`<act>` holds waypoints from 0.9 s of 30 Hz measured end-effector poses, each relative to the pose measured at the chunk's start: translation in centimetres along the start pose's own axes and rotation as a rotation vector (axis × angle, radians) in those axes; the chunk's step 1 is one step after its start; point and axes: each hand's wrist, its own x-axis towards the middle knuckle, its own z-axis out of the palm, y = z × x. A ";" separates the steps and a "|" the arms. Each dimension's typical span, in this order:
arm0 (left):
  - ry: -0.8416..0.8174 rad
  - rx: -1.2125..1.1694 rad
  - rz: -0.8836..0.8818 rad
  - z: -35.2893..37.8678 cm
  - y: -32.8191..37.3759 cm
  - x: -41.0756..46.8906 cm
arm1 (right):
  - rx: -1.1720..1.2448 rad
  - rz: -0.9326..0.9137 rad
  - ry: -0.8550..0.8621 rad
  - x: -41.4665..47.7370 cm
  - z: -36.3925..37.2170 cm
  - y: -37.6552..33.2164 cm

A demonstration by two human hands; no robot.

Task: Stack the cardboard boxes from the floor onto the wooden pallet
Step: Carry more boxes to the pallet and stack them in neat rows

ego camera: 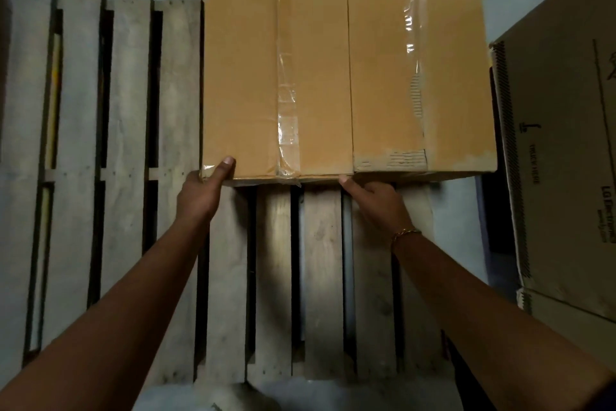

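Fingers of left hand (203, 192) and right hand (375, 202) are hidden under the gripped cardboard box (333, 77), its far end cropped, over the wooden pallet (276, 277) on pale floor (461, 217).

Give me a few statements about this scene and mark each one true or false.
1. The left hand and right hand both touch the big box's near edge. True.
2. The bracelet is on the left wrist. False: it is on the right wrist.
3. Clear tape runs along the big box's top. True.
4. The printed box stands to the left of the big box. False: it stands to its right.
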 end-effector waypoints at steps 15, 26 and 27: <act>-0.037 0.497 0.458 -0.4 -0.7 -0.9 | -0.993 -0.630 0.215 3.9 -1.4 0.3; 0.015 0.501 0.537 1.0 -0.4 -0.1 | -1.001 -0.679 0.285 5.1 -0.5 1.3; 0.014 0.506 0.538 1.0 -0.4 -0.1 | -1.005 -0.679 0.291 5.1 -0.5 1.3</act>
